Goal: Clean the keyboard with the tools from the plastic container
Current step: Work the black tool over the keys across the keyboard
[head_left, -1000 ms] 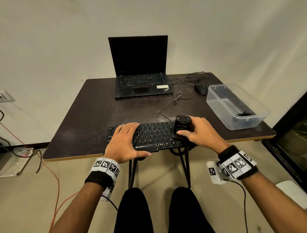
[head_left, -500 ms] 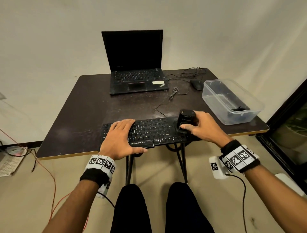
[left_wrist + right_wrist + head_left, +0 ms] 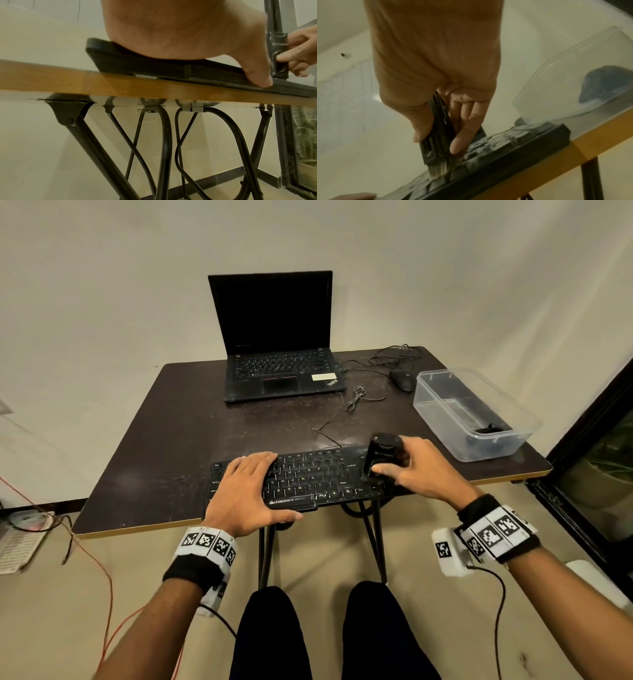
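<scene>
The keyboard was lying at the near edge of the table, its left end covered by the left hand, which was laid flat with fingers straight and the thumb pressed on the front edge. A black brush was gripped upright by the right hand, thumb on one side and fingers on the other, and its pale bristles were set on the keys at the right end. Beyond the right hand, a clear container was seen with a dark object inside. Farther off, a laptop and mouse were seen
</scene>
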`<state>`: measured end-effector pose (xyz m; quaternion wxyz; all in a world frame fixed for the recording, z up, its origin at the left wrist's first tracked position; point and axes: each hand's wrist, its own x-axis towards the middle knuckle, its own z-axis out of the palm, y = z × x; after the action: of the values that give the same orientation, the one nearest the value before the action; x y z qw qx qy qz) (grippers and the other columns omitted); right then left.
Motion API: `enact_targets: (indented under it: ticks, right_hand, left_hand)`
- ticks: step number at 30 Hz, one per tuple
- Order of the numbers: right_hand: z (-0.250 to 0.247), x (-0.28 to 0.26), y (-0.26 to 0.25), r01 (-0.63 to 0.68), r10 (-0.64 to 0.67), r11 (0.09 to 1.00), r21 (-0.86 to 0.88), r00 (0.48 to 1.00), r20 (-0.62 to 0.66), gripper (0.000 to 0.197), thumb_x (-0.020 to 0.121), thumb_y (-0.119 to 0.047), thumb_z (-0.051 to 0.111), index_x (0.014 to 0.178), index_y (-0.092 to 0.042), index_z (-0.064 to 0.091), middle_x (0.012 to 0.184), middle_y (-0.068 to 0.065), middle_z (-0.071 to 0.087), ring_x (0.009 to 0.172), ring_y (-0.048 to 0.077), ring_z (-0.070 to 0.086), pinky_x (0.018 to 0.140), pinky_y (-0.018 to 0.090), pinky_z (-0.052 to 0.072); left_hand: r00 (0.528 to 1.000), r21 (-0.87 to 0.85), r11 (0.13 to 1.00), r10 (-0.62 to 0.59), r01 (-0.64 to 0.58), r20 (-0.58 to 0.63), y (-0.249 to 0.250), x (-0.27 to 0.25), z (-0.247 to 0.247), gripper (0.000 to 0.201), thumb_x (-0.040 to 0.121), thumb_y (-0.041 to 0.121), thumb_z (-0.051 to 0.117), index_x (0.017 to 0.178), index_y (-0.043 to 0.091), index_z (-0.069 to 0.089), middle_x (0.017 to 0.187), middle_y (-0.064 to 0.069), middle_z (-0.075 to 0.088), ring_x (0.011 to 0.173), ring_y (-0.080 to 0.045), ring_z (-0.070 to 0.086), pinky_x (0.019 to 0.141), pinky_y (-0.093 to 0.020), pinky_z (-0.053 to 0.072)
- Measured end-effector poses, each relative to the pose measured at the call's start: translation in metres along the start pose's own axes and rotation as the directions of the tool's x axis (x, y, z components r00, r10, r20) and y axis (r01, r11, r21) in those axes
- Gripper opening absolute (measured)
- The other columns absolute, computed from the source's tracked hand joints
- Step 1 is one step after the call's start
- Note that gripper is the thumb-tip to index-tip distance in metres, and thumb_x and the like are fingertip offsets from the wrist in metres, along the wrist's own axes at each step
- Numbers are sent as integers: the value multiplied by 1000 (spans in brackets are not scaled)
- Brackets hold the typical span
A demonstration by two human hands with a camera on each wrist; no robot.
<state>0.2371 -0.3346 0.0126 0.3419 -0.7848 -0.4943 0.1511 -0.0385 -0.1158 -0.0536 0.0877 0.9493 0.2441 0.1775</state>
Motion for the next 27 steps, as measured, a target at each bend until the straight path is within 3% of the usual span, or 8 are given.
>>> enact_targets:
  ticks: [2, 6, 10, 14, 18, 22, 27]
  right_hand:
    - [-2, -1, 4, -38, 38, 999, 6, 999, -20, 28, 87, -33, 85, 111, -35, 71, 102, -12, 78, 93, 7, 74, 89, 45, 63]
    - [4, -9, 0, 23, -23, 1000, -1, 998, 62, 33, 89, -31, 84, 120, -34, 73, 103, -15, 77, 93, 6, 74, 86, 45, 64]
    - [-4, -6, 3, -73, 73, 997, -8, 997, -41, 31, 89, -34, 84, 118, -32, 71, 107, -11, 79, 97, 8, 74, 94, 43, 61]
    - [5, -15, -5, 28, -26, 998, -56, 999, 41, 38, 89, -34, 83, 125, -33, 72, 110, -16, 77, 103, 7, 72, 96, 39, 58]
    - [-2, -14, -2, -78, 72, 995, -66, 994, -76, 33, 90, -33, 83, 121, -28, 72, 109, -6, 80, 99, 16, 75, 93, 39, 59]
    - [7, -20, -2, -25, 24, 998, -55, 1000, -19, 38, 89, -32, 84, 125, -31, 72, 111, -12, 79, 102, 13, 73, 96, 40, 59]
    - [-1, -16, 8, -86, 82, 996, -28, 989, -125, 30, 89, -33, 84, 116, -30, 71, 105, -8, 80, 93, 12, 76, 91, 46, 62]
  left_hand:
    - [1000, 3, 1000, -5, 5, 3, -1, 0, 0, 126, 59, 101, 61, 154, 20, 39, 155, 7, 45, 144, -13, 38, 128, -41, 18]
    - [1000, 6, 1000, -3, 3, -4, 0, 1, 0, 126, 59, 100, 62, 153, 20, 39, 155, 6, 46, 144, -13, 39, 128, -40, 18]
    - [1000, 7, 1000, -1, 1, -2, 0, 1, 0, 126, 59, 100, 62, 153, 20, 40, 155, 6, 46, 143, -14, 40, 128, -41, 18]
    - [1000, -1, 1000, 0, 0, -10, -1, 0, 0, 125, 59, 99, 63, 152, 20, 40, 154, 6, 47, 143, -14, 40, 127, -41, 19]
    - [1000, 1, 1000, -4, 4, -9, 0, 1, 0, 125, 58, 100, 63, 152, 20, 41, 153, 6, 47, 142, -14, 41, 127, -42, 20]
    - [1000, 1, 1000, -5, 5, -5, -1, 0, 2, 126, 58, 101, 61, 153, 21, 40, 154, 7, 47, 143, -13, 40, 127, -42, 19]
    - [1000, 1, 1000, 1, -1, -12, -1, 1, 1, 126, 58, 101, 61, 152, 20, 41, 154, 6, 47, 143, -14, 40, 128, -41, 19]
